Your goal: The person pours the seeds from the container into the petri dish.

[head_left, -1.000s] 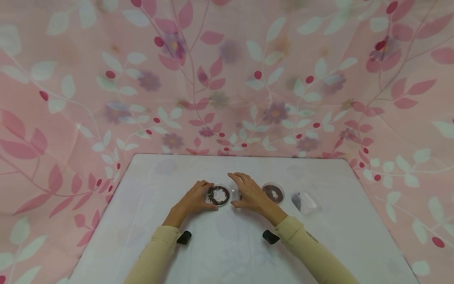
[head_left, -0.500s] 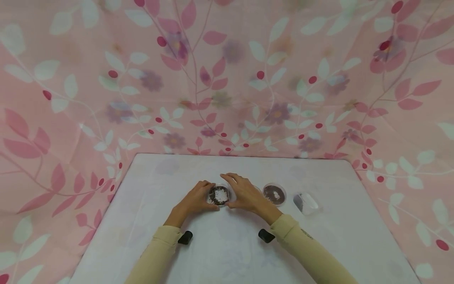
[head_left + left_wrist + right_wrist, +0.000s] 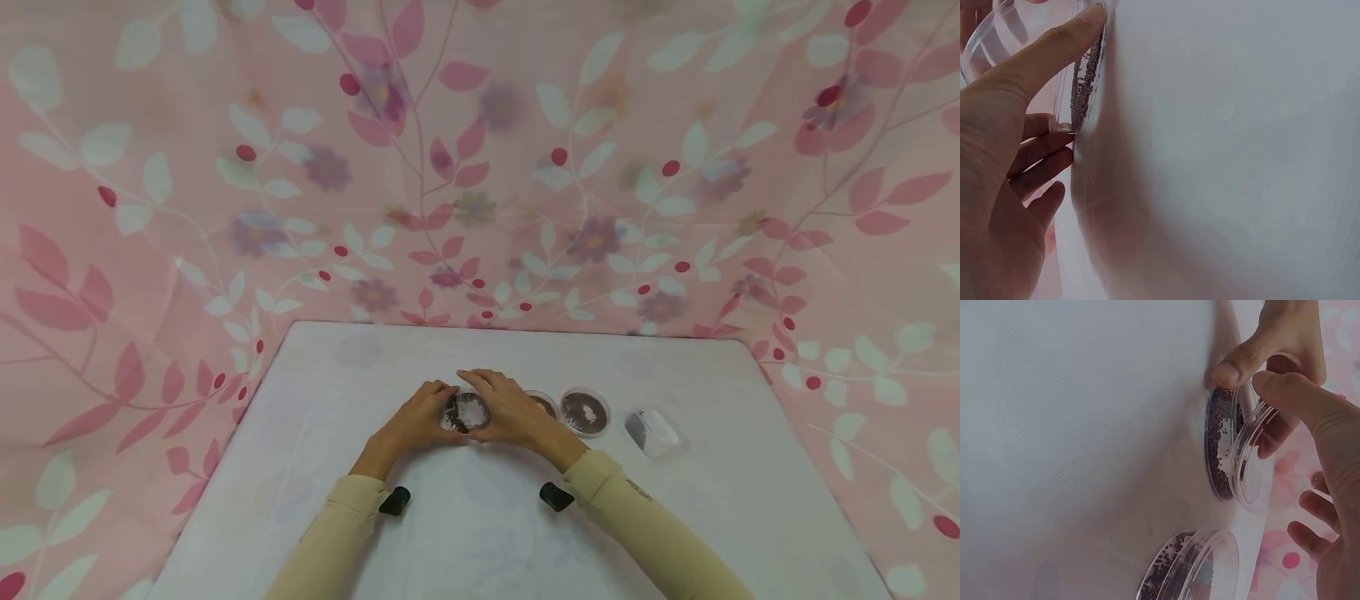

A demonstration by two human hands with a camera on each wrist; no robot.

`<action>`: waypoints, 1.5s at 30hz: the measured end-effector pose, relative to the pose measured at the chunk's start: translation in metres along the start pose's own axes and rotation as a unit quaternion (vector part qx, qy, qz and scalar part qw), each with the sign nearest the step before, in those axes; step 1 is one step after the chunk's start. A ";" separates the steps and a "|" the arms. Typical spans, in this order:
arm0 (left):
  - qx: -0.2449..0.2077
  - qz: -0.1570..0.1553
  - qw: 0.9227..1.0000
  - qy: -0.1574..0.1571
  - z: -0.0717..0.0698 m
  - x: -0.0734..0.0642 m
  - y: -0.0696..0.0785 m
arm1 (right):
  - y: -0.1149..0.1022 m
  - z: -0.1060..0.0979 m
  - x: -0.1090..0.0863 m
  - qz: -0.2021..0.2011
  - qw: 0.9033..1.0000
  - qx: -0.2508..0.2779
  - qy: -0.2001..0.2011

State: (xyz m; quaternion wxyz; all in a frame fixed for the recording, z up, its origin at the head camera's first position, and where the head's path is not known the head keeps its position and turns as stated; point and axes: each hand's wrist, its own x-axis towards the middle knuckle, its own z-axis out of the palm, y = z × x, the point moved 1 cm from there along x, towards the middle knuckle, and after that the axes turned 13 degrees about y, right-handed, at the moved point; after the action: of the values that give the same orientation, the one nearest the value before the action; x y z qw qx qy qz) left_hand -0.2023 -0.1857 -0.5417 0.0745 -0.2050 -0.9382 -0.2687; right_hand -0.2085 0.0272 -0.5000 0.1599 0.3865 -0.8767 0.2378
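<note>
A round clear petri dish point(image 3: 454, 415) with dark granules and a white patch in the middle sits on the table between my hands. My left hand point(image 3: 414, 419) grips its side, the thumb at the near rim and the fingers behind. My right hand point(image 3: 512, 414) pinches a clear lid point(image 3: 1249, 465) by its edge. In the right wrist view the lid is tilted against the dish, overlapping its right part. The left wrist view shows the dish's side wall point(image 3: 1086, 87) with granules lying along its bottom.
Right of my right hand, a second dish point(image 3: 543, 403) of dark granules is partly covered by the hand. A third dish point(image 3: 584, 412) with a small white patch lies beside it. Further right is a clear plastic container point(image 3: 654, 432). A pink floral cloth point(image 3: 480, 167) hangs behind the table.
My right hand has moved left with the lid, bringing it over the dish. The second dish has come into view behind that hand. My left hand keeps its grip.
</note>
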 end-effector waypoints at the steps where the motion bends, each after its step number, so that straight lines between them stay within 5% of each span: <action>1: 0.000 0.000 1.000 -0.001 0.000 0.000 0.000 | 0.000 0.001 0.001 0.002 1.000 -0.003 -0.006; 15: 0.009 -0.011 0.999 -0.030 -0.001 -0.001 -0.013 | 0.000 0.015 0.007 -0.003 0.999 -0.004 -0.050; 29: 0.004 -0.013 1.000 -0.013 -0.009 -0.008 -0.017 | -0.002 0.028 0.013 -0.027 0.996 -0.052 -0.072; 45: 0.015 0.003 1.000 -0.005 -0.009 -0.006 -0.020 | -0.002 0.034 0.014 -0.002 0.993 -0.070 -0.098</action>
State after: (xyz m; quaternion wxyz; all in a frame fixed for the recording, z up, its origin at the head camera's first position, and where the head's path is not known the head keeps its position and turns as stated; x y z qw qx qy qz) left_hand -0.2054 -0.2081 -0.5454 0.0737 -0.2083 -0.9419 -0.2531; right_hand -0.2197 -0.0005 -0.5214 0.1005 0.3976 -0.9018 0.1364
